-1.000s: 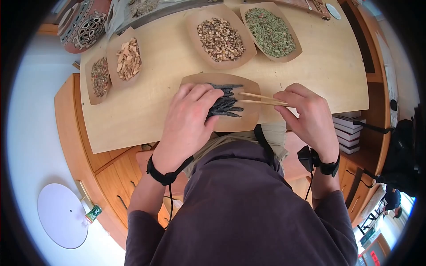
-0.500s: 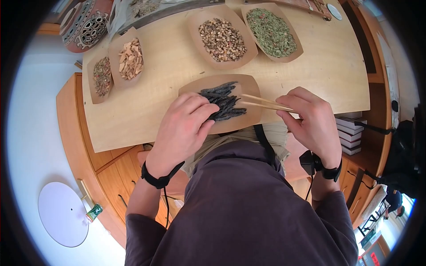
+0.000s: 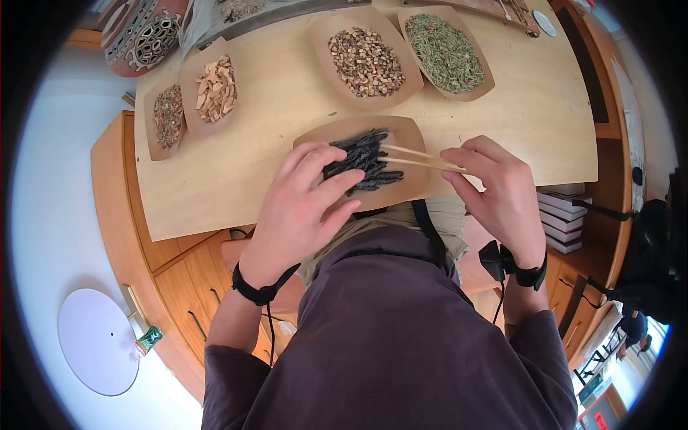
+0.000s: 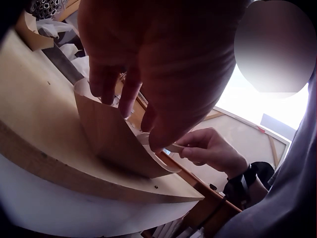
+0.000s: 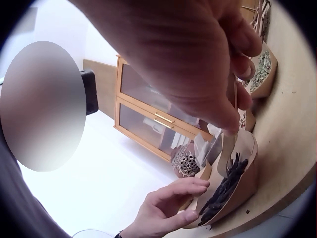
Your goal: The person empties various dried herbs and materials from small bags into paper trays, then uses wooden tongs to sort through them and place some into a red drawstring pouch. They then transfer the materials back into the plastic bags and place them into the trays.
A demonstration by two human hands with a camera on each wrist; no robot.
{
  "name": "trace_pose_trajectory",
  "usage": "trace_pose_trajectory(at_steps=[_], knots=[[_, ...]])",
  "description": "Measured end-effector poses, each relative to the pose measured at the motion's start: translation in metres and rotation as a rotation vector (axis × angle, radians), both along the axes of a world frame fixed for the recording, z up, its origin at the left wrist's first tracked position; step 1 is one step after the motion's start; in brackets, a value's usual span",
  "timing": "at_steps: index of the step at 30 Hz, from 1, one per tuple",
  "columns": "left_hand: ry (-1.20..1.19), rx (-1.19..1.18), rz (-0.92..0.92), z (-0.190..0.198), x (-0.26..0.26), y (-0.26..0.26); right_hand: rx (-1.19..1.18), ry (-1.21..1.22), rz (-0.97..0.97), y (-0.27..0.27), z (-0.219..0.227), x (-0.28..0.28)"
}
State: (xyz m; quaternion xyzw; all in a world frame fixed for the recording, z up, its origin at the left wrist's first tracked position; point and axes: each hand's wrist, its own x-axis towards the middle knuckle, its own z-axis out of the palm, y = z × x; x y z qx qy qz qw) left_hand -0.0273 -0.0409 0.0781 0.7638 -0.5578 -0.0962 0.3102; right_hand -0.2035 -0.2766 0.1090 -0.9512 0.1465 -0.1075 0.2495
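Dark, shrivelled dried strips [image 3: 364,161] lie heaped in a brown paper tray [image 3: 405,136] at the near edge of the table. My left hand [image 3: 304,197] is over the tray's left side, fingers spread and loosely bent, its fingertips right at the heap. Between thumb and fingers, my right hand [image 3: 494,183] pinches a pair of light wooden tongs [image 3: 419,163]. Their tips reach the right part of the strips. In the right wrist view the tongs [image 5: 227,153] slant down into the tray beside the strips [image 5: 225,191]. The left hand hides the tray's left end in the head view.
Behind stand a tray of chopped brown pieces [image 3: 365,63] and a tray of green dried herb [image 3: 444,54]. At the left are trays of pale chips [image 3: 216,89] and a reddish mix [image 3: 168,118]. A patterned pot [image 3: 147,39] stands at the back left.
My left hand's fingers have spread apart and uncover more of the dark strips, which lie differently in the tray. The tongs' tips have moved left onto the strips.
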Motion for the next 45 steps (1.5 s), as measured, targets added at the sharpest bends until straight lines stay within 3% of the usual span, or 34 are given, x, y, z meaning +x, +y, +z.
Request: trace_pose_trajectory(at_steps=[6,11,17,20,32,35,45], knots=[[-0.058,-0.004,-0.003,-0.01,-0.001,-0.001,0.095,0.1,0.029,-0.005,0.007,-0.014],[-0.05,0.012,0.074,-0.009,0.0,0.002,0.043,0.119,0.016,-0.003,0.004,-0.013],[-0.115,0.066,0.042,-0.005,0.001,0.016,0.019,0.134,0.0,-0.004,0.01,-0.011],[-0.117,0.094,0.035,-0.009,-0.001,0.02,0.156,0.161,-0.007,-0.004,0.009,-0.012],[-0.089,0.035,0.033,-0.014,-0.003,0.016,-0.026,0.061,0.124,0.001,-0.001,-0.005],[-0.069,0.004,0.062,-0.014,0.0,0.017,-0.035,-0.013,0.12,0.0,0.002,-0.004],[-0.173,0.087,0.268,-0.009,0.005,0.014,-0.058,0.058,0.131,-0.009,0.004,-0.016]])
